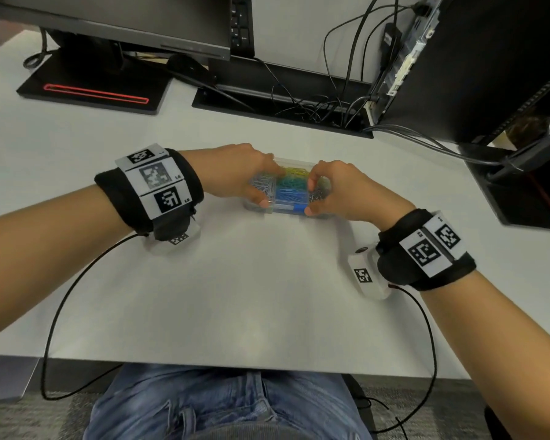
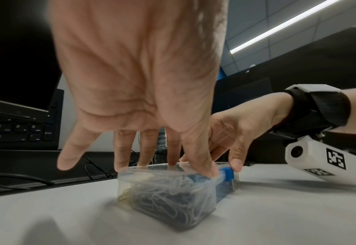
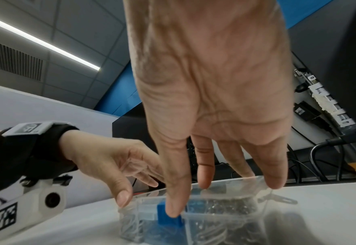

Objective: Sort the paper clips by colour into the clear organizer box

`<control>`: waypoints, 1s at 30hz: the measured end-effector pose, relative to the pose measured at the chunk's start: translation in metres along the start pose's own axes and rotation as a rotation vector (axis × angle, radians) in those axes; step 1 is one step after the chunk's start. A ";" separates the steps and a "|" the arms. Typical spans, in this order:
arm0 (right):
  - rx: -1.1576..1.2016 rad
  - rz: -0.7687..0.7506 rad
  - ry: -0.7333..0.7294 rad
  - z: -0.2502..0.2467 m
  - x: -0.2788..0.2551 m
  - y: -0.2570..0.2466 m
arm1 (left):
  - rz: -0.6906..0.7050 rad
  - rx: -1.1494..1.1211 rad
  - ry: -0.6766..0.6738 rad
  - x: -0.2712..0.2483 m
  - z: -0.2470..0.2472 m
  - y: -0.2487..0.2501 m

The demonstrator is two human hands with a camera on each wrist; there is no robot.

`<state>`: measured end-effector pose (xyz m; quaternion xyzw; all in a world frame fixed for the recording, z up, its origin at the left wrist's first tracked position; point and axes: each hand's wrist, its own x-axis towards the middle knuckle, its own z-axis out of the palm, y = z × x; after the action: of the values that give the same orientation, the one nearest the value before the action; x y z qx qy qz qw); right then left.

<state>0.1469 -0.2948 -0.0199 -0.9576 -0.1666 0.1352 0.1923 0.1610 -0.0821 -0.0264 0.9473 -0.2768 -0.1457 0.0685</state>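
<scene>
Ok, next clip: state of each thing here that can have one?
Box: lid down, on the desk.
Blue latch: right thumb on it; closed or not, cannot tell.
Clips: inside the box, grouped by colour.
Left hand: fingers on the box.
Right hand: fingers on the lid.
Monitor: dark.

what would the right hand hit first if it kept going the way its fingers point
Its fingers point down, so the right hand would first meet the box lid. Its thumb already seems to press the blue latch.
</scene>
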 end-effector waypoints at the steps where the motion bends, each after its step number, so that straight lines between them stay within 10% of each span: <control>1: -0.012 -0.007 0.007 0.001 0.000 0.000 | 0.002 0.019 -0.006 0.001 0.000 0.000; 20: -0.756 -0.153 0.058 0.018 0.010 -0.011 | 0.043 -0.042 0.003 0.003 0.000 -0.007; 30: -0.390 -0.061 0.032 0.021 0.000 -0.012 | 0.014 -0.055 -0.030 -0.006 -0.002 0.001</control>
<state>0.1371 -0.2776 -0.0332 -0.9732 -0.2157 0.0792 0.0097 0.1564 -0.0791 -0.0226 0.9408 -0.2806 -0.1669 0.0912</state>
